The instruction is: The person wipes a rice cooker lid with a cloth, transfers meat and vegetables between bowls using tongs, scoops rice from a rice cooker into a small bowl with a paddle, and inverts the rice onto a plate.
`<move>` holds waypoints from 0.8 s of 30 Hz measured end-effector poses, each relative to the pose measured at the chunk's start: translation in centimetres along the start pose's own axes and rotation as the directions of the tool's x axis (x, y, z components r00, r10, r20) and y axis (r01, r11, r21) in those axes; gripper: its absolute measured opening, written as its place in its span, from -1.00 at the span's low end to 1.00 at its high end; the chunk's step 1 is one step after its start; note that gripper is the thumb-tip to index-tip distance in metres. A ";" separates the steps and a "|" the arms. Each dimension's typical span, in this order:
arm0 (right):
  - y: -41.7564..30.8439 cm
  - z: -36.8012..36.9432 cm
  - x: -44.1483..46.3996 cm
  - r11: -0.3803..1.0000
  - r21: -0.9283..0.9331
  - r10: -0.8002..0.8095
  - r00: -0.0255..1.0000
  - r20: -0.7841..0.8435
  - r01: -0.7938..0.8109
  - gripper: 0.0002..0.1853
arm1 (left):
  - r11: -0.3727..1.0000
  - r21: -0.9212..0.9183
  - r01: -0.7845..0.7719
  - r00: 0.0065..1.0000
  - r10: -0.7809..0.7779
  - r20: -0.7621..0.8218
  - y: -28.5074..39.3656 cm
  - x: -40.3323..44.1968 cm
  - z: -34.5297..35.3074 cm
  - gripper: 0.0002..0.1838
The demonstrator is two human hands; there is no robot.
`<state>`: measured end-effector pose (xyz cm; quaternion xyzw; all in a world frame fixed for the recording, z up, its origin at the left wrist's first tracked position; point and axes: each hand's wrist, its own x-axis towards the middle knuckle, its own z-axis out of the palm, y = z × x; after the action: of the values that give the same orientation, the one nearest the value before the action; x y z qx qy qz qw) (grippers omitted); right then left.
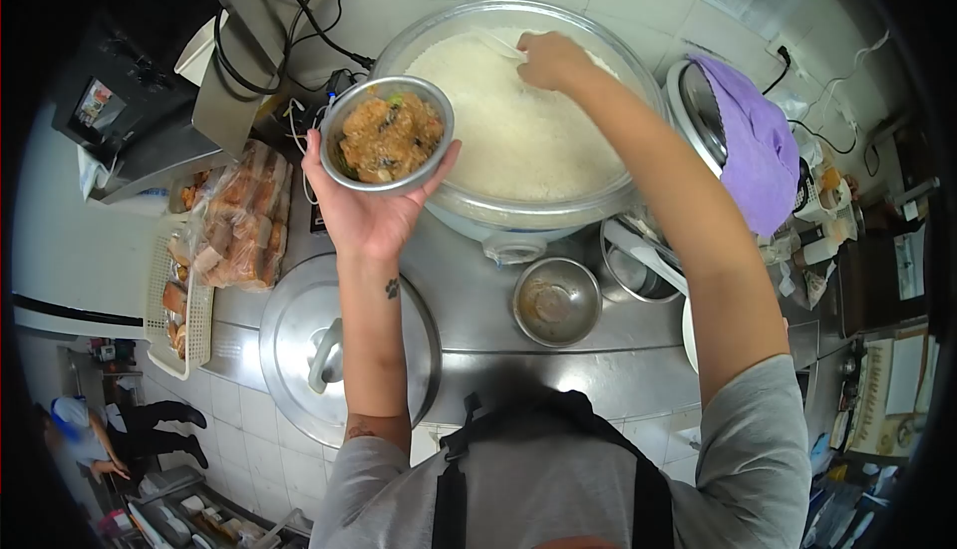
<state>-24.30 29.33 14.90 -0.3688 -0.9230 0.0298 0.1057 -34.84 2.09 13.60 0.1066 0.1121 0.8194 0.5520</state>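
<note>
My left hand (371,215) grips a small metal bowl (439,158) from below, thumb and fingers up its sides. Inside is a brown, chunky stewed mixture (391,135) with dark and green bits. Over the far part of a big round metal pot (467,202), my right hand (550,60) is closed on the handle of a pale serving spoon (501,46). The spoon's far end lies at the white rice (498,120) that fills the pot; its tip is hard to make out against the grains. The filled bowl is held beside the pot's left rim.
A large metal lid (284,335) lies left on the steel counter. Near me sit a used metal bowl (557,302) and a metal container (638,275). Bagged bread (244,220) and a basket (179,300) stand left. A purple cloth (753,140) drapes a cooker. Another person (115,429) is far left.
</note>
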 end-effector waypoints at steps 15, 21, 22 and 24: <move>0.7 -14.2 -13.0 0.941 -0.301 0.050 0.815 0.577 0.155 -0.70 | 0.987 0.070 -0.148 0.988 0.150 -0.034 3.1 -0.1 -2.1 -0.09; -1.3 -4.7 -4.6 0.792 -0.158 -0.569 0.807 0.156 0.589 -0.59 | 0.985 0.082 -0.155 0.987 0.158 -0.034 1.6 1.6 -0.8 -0.11; -0.8 -4.1 -4.8 0.799 -0.145 -0.558 0.810 0.178 0.583 -0.58 | 0.984 0.090 -0.157 0.986 0.160 -0.038 1.5 1.8 -0.6 -0.12; 0.5 -3.3 -4.9 0.811 -0.120 -0.539 0.811 0.227 0.572 -0.56 | 0.987 0.080 -0.142 0.989 0.145 -0.038 1.6 1.6 -0.4 -0.12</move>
<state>-19.82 26.22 17.23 -0.0855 -0.9949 -0.0534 -0.0095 -36.99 2.95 13.76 0.1177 0.1476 0.8542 0.4845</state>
